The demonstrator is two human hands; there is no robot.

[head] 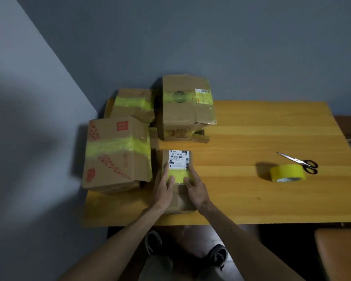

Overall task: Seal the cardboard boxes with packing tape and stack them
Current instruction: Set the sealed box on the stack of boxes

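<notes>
On the table [251, 199], a big taped box [118, 153] sits just left of the small box [178, 157]. The left hand [163, 189] and right hand [197, 191] press flat on the small box, fingers straight. The tape roll [287, 173] and scissors [298, 162] lie well right of it.

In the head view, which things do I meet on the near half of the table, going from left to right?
cardboard box with red print → small labelled box → yellow tape roll
</notes>
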